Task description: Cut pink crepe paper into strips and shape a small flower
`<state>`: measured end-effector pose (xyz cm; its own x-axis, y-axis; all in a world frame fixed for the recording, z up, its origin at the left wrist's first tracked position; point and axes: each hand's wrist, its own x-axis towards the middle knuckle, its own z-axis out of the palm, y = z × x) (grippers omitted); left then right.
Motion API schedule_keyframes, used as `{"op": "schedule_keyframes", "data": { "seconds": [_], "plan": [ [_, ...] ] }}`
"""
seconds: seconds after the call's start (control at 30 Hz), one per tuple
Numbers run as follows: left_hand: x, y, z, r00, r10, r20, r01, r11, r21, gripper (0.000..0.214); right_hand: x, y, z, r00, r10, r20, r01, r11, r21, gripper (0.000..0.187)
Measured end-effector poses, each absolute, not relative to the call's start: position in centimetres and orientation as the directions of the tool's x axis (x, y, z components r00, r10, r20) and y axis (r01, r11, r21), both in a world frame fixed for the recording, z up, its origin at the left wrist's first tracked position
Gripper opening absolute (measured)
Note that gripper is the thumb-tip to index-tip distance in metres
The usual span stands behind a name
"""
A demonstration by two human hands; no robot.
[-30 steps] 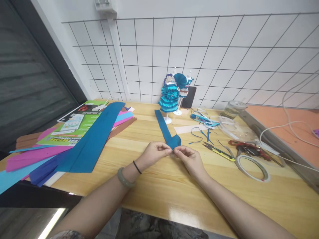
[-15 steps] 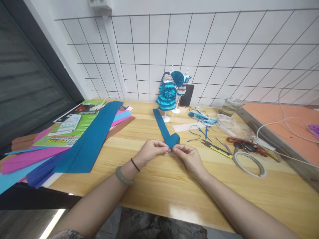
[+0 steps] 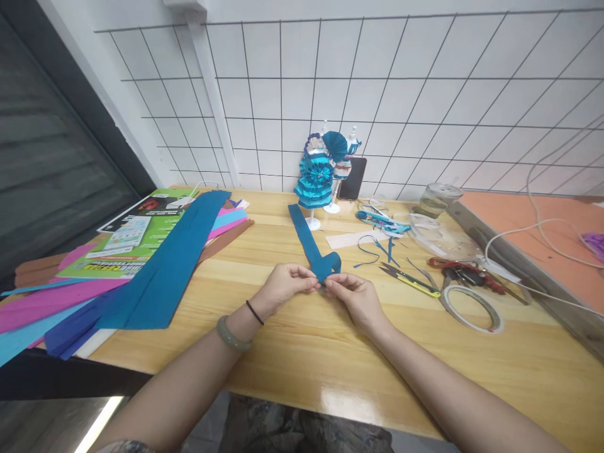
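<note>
A long teal paper strip (image 3: 306, 236) lies on the wooden table (image 3: 330, 352), running away from me towards the wall. Its near end is folded into small pleats. My left hand (image 3: 283, 288) pinches that folded end from the left, and my right hand (image 3: 356, 297) pinches it from the right, fingertips almost meeting. Both hands rest low on the tabletop. A green bangle and a black band sit on my left wrist.
Sheets of coloured paper (image 3: 141, 277) and a green booklet (image 3: 136, 242) cover the left side. Small mannequins in pleated teal paper dresses (image 3: 318, 182) stand at the back with a phone (image 3: 353, 179). Snips (image 3: 410, 278), a tape roll (image 3: 469, 307), scissors, a glass jar (image 3: 436, 200) and cables lie right.
My hands stay pinched on the strip's folded end with only small finger movements. The view has tilted slightly, shifting everything a little.
</note>
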<state>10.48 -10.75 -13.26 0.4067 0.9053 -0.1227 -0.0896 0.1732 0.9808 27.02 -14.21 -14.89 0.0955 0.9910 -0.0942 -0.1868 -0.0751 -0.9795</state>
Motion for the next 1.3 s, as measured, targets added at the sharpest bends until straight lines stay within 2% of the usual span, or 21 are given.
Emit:
{"op": "schedule_keyframes", "data": {
  "seconds": [0.53, 0.93, 1.3],
  "plan": [
    [10.50, -10.51, -13.79, 0.400, 0.908, -0.124, -0.115, 0.184, 0.976, 0.030, 27.02, -14.17, -15.09, 0.093, 0.991, -0.098, -0.182, -0.080, -0.980, 0.024],
    [10.50, -10.71, -13.12, 0.387, 0.913, -0.130, -0.080, 0.173, 0.982, 0.026, 26.88, -14.31, -14.69, 0.122, 0.988, -0.093, -0.152, -0.074, -0.986, 0.032],
    [10.48, -10.66, -13.28, 0.387, 0.912, -0.135, -0.097, 0.186, 0.978, 0.025, 26.94, -14.17, -14.96, 0.094, 0.993, -0.074, -0.179, -0.057, -0.982, 0.027]
  ]
}}
